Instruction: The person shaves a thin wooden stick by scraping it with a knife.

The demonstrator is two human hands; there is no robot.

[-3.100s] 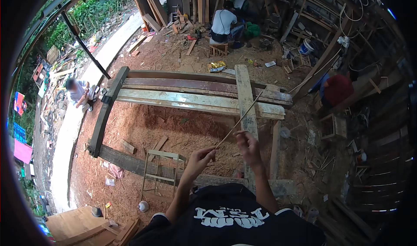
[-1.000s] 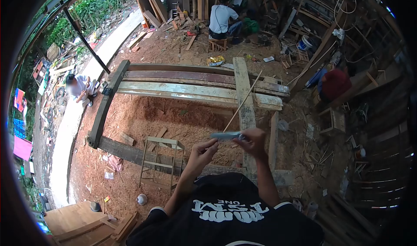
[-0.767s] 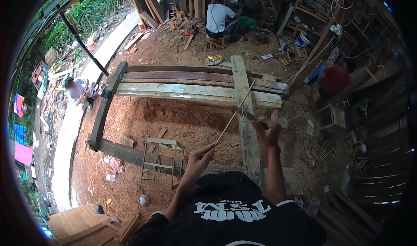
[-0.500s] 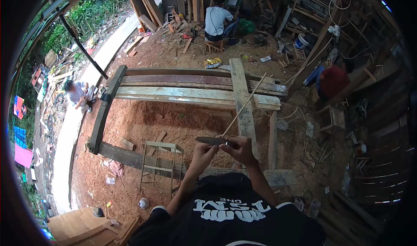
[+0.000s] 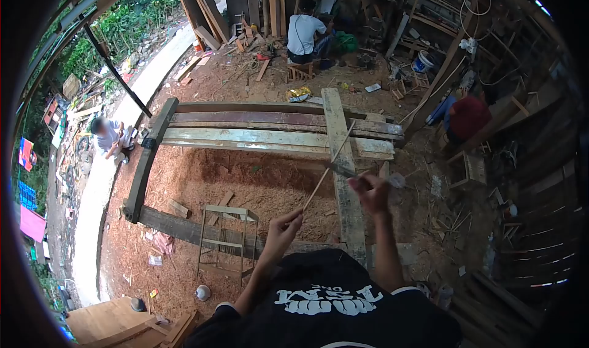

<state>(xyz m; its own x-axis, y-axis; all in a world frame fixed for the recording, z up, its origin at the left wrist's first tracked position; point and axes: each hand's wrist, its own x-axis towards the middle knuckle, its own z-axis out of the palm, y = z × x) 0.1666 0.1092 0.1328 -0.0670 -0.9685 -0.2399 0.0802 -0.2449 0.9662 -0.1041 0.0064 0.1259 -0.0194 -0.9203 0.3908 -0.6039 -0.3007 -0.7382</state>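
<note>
Wood shavings [image 5: 169, 182] cover the ground. The left hand [image 5: 283, 230] pinches a thin stick [image 5: 316, 189] by its lower end; the right hand [image 5: 372, 192] grasps a knife [image 5: 341, 170] near the stick's middle; the far end slants over a pale plank [image 5: 334, 113].

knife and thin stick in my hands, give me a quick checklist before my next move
1. Left hand gripping the thin wooden stick near its lower end: ok.
2. Right hand holding the knife: ok.
3. Left hand apart from the blade: ok, the blade crosses the view of the stick well above it.
4. Sharp edge facing away from the left hand: cannot tell, the blade is blurred.
5. Stick's far end free of the pale plank: cannot tell, it overlaps the plank in view.
6. Others out of the way: looks ok, white-shirted person and red-shirted person sit well off.
</note>
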